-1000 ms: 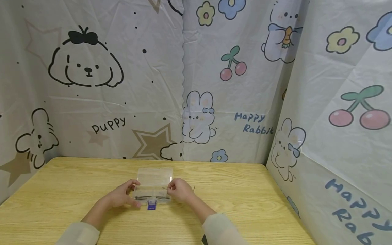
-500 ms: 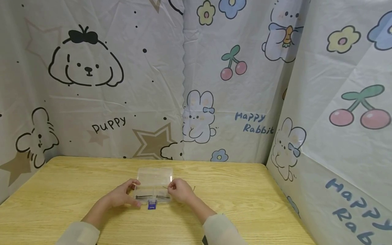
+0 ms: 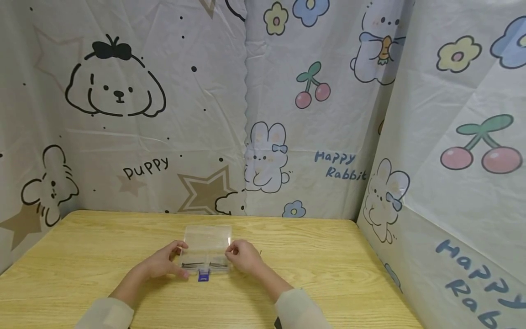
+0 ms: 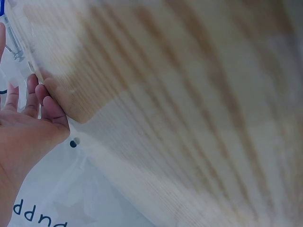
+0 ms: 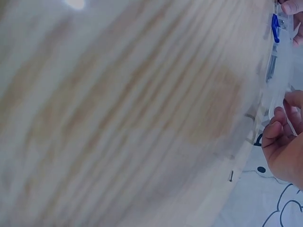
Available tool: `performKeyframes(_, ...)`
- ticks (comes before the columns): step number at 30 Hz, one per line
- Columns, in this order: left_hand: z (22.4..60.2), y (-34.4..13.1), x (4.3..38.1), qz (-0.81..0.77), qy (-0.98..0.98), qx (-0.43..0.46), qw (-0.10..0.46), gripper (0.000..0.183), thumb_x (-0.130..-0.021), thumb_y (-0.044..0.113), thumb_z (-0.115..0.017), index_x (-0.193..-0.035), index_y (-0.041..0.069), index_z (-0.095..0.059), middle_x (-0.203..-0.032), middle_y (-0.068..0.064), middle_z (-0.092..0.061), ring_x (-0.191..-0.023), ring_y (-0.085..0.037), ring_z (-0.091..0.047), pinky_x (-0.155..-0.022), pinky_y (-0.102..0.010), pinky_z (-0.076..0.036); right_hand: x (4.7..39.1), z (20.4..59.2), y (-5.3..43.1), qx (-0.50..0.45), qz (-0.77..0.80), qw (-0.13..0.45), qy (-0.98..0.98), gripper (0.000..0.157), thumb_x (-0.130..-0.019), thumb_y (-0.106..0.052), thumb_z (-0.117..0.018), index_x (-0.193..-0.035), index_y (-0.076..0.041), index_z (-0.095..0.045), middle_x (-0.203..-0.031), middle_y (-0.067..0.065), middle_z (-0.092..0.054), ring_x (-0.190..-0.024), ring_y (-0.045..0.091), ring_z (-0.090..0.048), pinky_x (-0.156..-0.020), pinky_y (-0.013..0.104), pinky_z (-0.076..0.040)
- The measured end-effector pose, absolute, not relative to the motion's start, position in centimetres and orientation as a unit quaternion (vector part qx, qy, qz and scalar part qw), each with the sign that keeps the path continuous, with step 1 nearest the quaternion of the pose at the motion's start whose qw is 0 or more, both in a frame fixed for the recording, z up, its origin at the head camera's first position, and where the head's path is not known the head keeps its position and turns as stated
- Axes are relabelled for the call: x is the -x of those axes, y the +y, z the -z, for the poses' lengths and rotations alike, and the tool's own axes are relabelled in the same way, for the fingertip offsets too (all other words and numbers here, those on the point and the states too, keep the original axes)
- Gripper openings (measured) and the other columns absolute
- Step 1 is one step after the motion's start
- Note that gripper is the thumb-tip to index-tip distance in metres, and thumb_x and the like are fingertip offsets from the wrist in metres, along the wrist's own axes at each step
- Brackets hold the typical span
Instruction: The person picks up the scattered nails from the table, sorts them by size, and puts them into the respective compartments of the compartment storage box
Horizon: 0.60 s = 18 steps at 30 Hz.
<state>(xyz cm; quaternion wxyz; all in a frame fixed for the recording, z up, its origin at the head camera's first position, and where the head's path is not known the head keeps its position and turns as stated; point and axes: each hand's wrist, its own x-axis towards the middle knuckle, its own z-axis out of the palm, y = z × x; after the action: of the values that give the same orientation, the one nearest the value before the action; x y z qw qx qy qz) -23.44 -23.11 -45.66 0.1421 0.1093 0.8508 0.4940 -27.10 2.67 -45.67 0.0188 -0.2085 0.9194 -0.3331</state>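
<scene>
A clear plastic box [image 3: 205, 268] with a blue latch [image 3: 203, 275] lies with its lid [image 3: 207, 237] raised at the back. Several long thin metal nails [image 3: 195, 264] lie along its front compartments. My left hand [image 3: 163, 261] grips the box's left side, thumb at the front corner and fingers towards the back. At the right edge, my right hand [image 3: 243, 256] has thumb and forefinger drawn together, the other fingers curled. No nail shows between these fingertips; in the right wrist view the hand [image 5: 285, 142] is right at the box's corner.
One loose nail [image 5: 231, 176] is on the wood-grain table [image 3: 328, 265], just beyond my right hand. A printed cloth [image 3: 205, 137] hangs behind the table and along its right side.
The nail that stuck out leftward from my right fingertips no longer shows there. My right hand has shifted very slightly right. My left hand and the box have stayed in place.
</scene>
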Motion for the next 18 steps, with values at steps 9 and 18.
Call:
performKeyframes(9,45.6,-23.1,23.4,-0.484,0.856,-0.115,0.141,0.078,-0.065,0.023,-0.078,-0.125,0.003,-0.031,-0.123,-0.023,-0.034,-0.12,-0.044,-0.028,-0.097,-0.058,-0.023,27.1,44.8,4.3,0.229,0.3,0.024,0.926,0.012,-0.084,-0.025,-0.059,-0.087,-0.015,-0.062,-0.073,-0.005,-0.051,-0.062,0.006,-0.045,-0.054,0.021,-0.037)
performKeyframes(18,45.7,-23.1,23.5,-0.485,0.857,-0.111,0.137,0.079,-0.064,0.023,-0.078,-0.125,0.004,-0.032,-0.123,-0.022,-0.033,-0.12,-0.045,-0.027,-0.096,-0.058,-0.024,27.8,44.6,7.2,0.213,0.285,0.016,0.934,0.012,-0.084,-0.025,-0.057,-0.088,-0.014,-0.062,-0.076,-0.004,-0.05,-0.065,0.009,-0.044,-0.056,0.023,-0.037)
